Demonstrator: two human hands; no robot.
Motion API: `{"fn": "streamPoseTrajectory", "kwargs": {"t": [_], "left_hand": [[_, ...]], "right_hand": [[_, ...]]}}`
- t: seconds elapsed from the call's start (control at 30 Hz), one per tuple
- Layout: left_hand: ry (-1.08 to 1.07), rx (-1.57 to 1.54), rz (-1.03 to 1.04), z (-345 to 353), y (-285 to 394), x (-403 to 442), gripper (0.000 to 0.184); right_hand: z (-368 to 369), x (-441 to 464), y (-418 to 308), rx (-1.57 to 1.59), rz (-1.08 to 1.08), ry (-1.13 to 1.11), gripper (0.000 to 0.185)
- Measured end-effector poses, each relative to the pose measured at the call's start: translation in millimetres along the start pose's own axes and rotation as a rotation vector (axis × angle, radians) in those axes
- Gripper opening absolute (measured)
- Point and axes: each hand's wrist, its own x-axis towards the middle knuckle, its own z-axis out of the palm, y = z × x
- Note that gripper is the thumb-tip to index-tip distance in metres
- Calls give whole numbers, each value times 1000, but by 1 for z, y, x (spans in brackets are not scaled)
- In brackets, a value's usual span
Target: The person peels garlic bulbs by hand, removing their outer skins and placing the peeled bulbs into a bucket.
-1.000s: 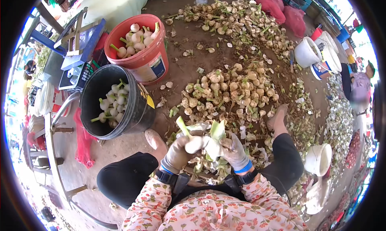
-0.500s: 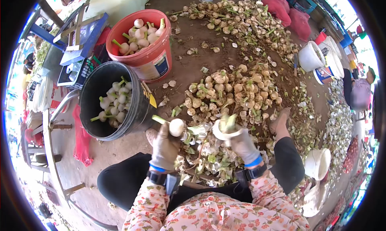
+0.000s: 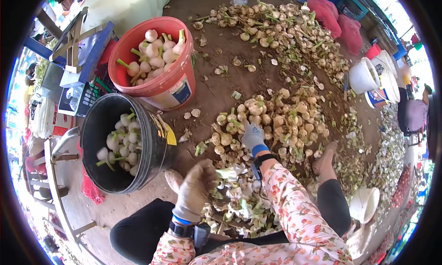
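Observation:
My left hand (image 3: 195, 191), in a pale glove, hangs between the black bucket (image 3: 156, 163) and the heap of peelings (image 3: 246, 198). Its fingers are curled and smeared by motion; no bulb shows in it. My right hand (image 3: 252, 135), gloved too, reaches forward with fingers stretched onto the near pile of unpeeled garlic bulbs (image 3: 294, 122). The fingertips touch bulbs at the pile's left side. Peeled white bulbs (image 3: 124, 143) lie inside the black bucket, some with green stems. More peeled bulbs (image 3: 156, 62) fill the red bucket (image 3: 177, 76) behind it.
A larger heap of unpeeled bulbs (image 3: 285, 27) spreads at the back. White buckets (image 3: 363, 76) and a knife (image 3: 345, 85) lie at the right. A white pail (image 3: 363, 204) is tipped near my right leg. A metal frame (image 3: 57, 191) stands left. Another person (image 3: 414, 113) sits far right.
The peeled bulb has gone from my left hand, and the white peel from my right. My right hand has moved forward to the pile; my left is lower and blurred.

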Motion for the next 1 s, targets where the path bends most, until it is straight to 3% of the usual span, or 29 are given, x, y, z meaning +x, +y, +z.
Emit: {"fn": "streamPoseTrajectory", "kwargs": {"t": [0.13, 0.2, 0.27, 0.33, 0.4, 0.47, 0.63, 0.67, 0.73, 0.87, 0.93, 1.0], "left_hand": [[-5, 73, -27, -18, -15, 17, 38], [44, 107, -42, -26, -23, 23, 35], [42, 148, -75, -36, -31, 29, 44], [63, 158, -53, -26, -43, 31, 53], [-53, 113, 15, -11, -45, 25, 61], [-148, 292, 189, -9, -47, 21, 64], [-118, 683, 472, -5, -55, 1, 66], [-143, 858, 631, 0, -55, -5, 66], [-196, 1197, 964, 16, -45, -16, 67], [-156, 1148, 957, 9, -53, -22, 58], [-165, 1105, 879, 12, -53, -25, 56], [-231, 1020, 738, 14, -46, -31, 61]], "right_hand": [[20, 18, 7, -81, -92, 52, 57], [18, 5, 16, 191, -101, 3, 64], [13, -31, 18, 549, -106, -49, 68], [23, -70, 14, 1042, -306, -114, 74], [-19, -130, -9, 1292, -242, -425, 81], [15, -151, 1, 1205, -568, -385, 80], [-41, -187, -5, 1335, -422, -243, 53], [-59, -198, -10, 1305, -371, -237, 37], [-46, -196, -12, 1169, -403, -86, 31], [-65, -214, -5, 1014, -517, -83, 18], [-68, -220, 1, 1126, -395, -246, 14], [-61, -221, 6, 1266, -462, -236, 14]]}}
